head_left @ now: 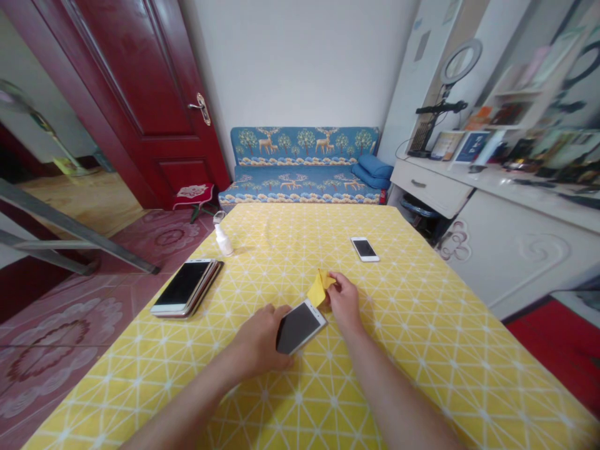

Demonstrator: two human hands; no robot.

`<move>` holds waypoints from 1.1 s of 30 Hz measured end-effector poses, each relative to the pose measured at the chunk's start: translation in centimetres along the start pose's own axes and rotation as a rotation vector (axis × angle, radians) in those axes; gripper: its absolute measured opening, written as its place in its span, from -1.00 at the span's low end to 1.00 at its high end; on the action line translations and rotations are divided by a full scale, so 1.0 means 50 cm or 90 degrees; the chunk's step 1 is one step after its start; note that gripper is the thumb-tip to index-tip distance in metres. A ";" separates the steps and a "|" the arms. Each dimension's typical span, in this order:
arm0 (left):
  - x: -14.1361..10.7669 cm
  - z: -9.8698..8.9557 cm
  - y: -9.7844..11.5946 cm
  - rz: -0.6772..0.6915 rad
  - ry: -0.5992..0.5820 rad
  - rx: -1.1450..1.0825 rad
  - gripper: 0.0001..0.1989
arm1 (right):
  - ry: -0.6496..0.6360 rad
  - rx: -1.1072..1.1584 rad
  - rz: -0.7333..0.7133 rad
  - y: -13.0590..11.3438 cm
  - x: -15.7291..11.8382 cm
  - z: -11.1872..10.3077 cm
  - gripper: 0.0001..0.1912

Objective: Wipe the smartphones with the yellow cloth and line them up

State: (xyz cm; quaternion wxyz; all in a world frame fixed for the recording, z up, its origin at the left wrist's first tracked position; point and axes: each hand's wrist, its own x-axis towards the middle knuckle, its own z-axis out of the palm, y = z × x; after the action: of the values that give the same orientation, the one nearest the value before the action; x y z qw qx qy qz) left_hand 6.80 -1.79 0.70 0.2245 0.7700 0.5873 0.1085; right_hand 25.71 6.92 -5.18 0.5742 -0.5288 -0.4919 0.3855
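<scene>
My left hand [262,337] grips one end of a white smartphone [300,326] with a dark screen, thumb and fingers on its opposite edges. The phone lies at a slant just above or on the tablecloth; I cannot tell which. In my right hand [344,300] a small yellow cloth [320,287] is pinched between the fingers, next to the phone's far corner. A stack of phones [185,287] rests at the table's left. Farther off to the right lies a smaller white phone [364,249], screen up.
A white spray bottle [224,241] stands near the left edge of the table [300,412], which has a yellow patterned cloth. Beyond it is a blue sofa [300,169]. A white cabinet [520,250] flanks the right side, and a small red stool [193,195] stands by the door.
</scene>
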 end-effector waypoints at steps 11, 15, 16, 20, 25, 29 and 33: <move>0.043 0.039 0.031 -0.061 0.115 -0.704 -0.54 | 0.113 0.113 0.043 0.000 0.009 -0.008 -0.65; 0.088 0.044 0.057 -0.104 0.080 -1.004 -0.59 | 0.143 0.160 0.048 0.002 0.011 -0.011 -0.64; 0.101 0.051 0.062 -0.106 0.068 -1.051 -0.59 | 0.147 0.166 0.045 0.003 0.011 -0.012 -0.65; 0.142 0.083 0.066 -0.104 0.045 -1.195 -0.60 | 0.174 0.187 0.028 0.008 0.017 -0.021 -0.66; 0.154 0.089 0.057 -0.106 0.063 -1.208 -0.53 | 0.213 0.164 -0.006 0.007 0.012 -0.030 -0.66; 0.149 0.088 0.062 -0.079 0.064 -1.216 -0.56 | 0.111 0.016 -0.186 -0.017 -0.019 -0.027 -0.76; 0.143 0.091 0.064 -0.116 0.026 -1.237 -0.51 | -0.113 -0.143 -0.326 -0.044 -0.051 -0.018 -0.70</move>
State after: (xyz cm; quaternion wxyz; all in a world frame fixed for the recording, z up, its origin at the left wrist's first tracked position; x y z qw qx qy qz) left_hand 13.52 3.38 -2.46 0.7587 0.1992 0.3029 0.5413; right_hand 25.87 3.93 -3.36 0.5456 -0.4117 -0.6972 0.2162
